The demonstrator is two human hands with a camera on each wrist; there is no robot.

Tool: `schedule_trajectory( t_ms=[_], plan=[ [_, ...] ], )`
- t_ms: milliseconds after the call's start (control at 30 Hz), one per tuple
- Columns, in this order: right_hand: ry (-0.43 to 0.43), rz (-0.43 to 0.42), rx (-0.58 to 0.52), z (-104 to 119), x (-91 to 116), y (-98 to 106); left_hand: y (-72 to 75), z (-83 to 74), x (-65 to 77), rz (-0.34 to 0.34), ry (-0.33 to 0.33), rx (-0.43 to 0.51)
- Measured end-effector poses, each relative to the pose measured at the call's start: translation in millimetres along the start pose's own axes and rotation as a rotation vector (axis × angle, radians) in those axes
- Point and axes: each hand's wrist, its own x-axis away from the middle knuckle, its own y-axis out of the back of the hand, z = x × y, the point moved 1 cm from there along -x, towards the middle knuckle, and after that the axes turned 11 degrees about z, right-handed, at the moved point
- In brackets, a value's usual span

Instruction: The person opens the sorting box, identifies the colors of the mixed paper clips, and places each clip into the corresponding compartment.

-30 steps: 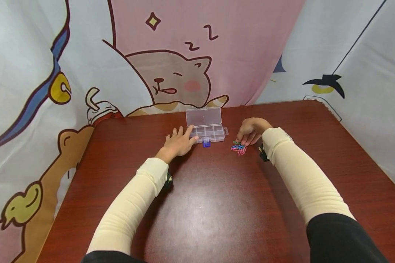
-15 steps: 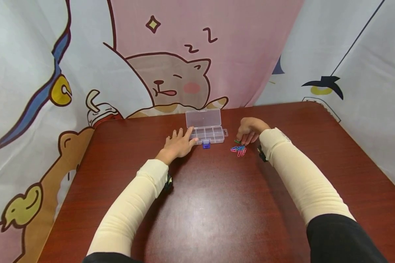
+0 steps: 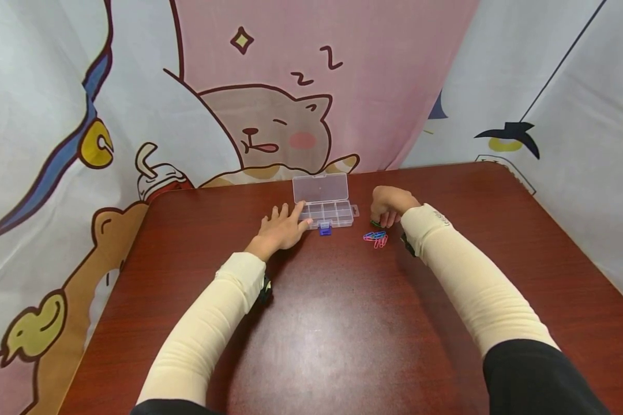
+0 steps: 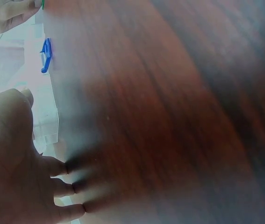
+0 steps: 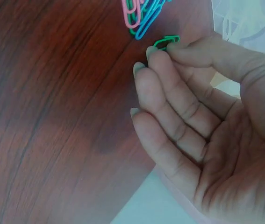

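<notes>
My right hand [image 3: 386,206] pinches a green paper clip [image 5: 169,39] between thumb and fingertips, just beyond a small pile of paper clips [image 3: 376,237]. Pink, blue and green clips [image 5: 141,15] lie together on the wood in the right wrist view. To the left stands a clear plastic box [image 3: 345,214] divided into small compartments, its lid [image 3: 321,188] raised at the back. A blue latch [image 3: 325,229] hangs at its front edge. With fingers spread, my left hand [image 3: 280,229] rests at the box's left end, thumb and index finger against it and covering part of it.
The reddish-brown wooden table [image 3: 316,323] extends toward me and to both sides. Behind it hangs a cartoon-printed curtain [image 3: 384,75], close to the back edge and the box's lid. A hanging tab [image 3: 355,210] sticks out from the box's right end.
My right hand has shifted slightly left, drawing the green paper clip away from the pile toward the box. My left hand stays in place on the box.
</notes>
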Motion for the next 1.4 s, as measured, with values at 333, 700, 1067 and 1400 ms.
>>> schedule_trajectory(
  t_ms=[333,700,1067,1400],
  plan=[
    [0.013,-0.006,-0.108,-6.6,-4.6,-6.8,-2.0,-1.3,-0.7,0.006,-0.005,-0.007],
    [0.109,0.103,-0.45,-28.7,-2.6,-9.3,-0.8,-2.6,-1.8,-0.007,-0.005,-0.004],
    [0.081,0.059,-0.42,-20.5,3.1,-5.3,-0.5,-2.7,0.8,0.003,0.001,0.011],
    [-0.045,-0.036,-0.231,-5.4,-1.2,-6.0,-0.6,-2.4,1.3,0.005,-0.005,-0.002]
  ],
)
